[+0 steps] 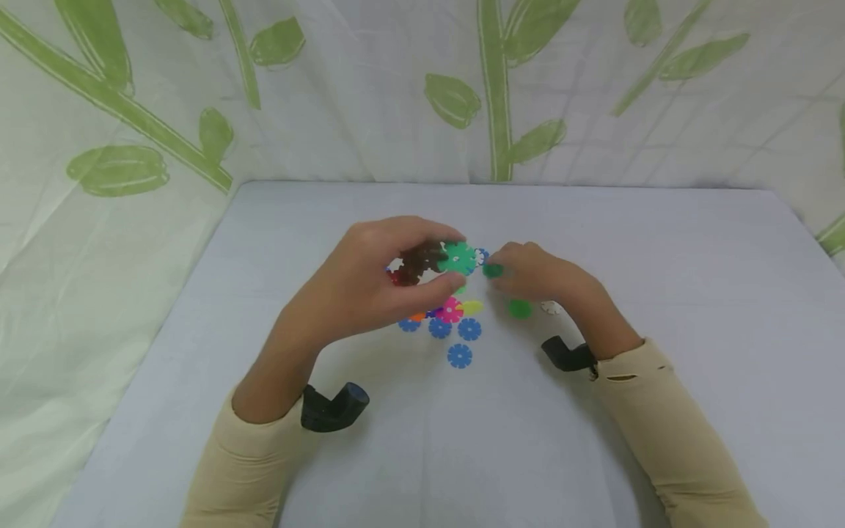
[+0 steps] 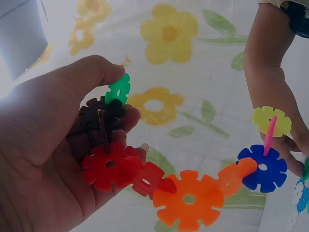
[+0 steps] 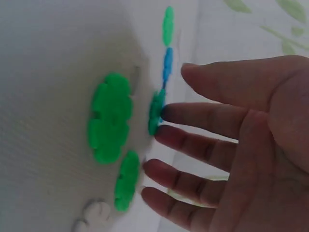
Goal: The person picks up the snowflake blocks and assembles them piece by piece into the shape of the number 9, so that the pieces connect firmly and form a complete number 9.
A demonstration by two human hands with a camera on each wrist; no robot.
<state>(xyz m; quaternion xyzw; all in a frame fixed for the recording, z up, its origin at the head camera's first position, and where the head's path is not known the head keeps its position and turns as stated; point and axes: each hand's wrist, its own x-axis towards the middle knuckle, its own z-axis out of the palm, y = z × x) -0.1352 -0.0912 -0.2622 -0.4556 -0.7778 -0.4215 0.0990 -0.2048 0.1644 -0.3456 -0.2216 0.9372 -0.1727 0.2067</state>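
Observation:
My left hand (image 1: 370, 275) holds a chain of slotted plastic flower discs, its thumb and fingers around a teal-green disc (image 1: 460, 257) and dark discs (image 2: 101, 113). In the left wrist view the chain runs on through a red disc (image 2: 99, 166), an orange disc (image 2: 171, 200), a blue disc (image 2: 275, 176) and a yellow disc (image 2: 263, 118). My right hand (image 1: 538, 271) hovers low over the table, fingers spread and fairly straight. Two of its fingertips are at a teal disc (image 3: 154, 113); I cannot tell whether they touch it. A larger green disc (image 3: 110, 118) is close by.
Several blue discs (image 1: 459, 356) lie on the white table (image 1: 515, 440) nearer to me. Another green disc (image 1: 519, 309) and a white disc (image 1: 551, 308) lie below the right hand. A curtain (image 1: 396, 110) with leaf prints hangs behind the table.

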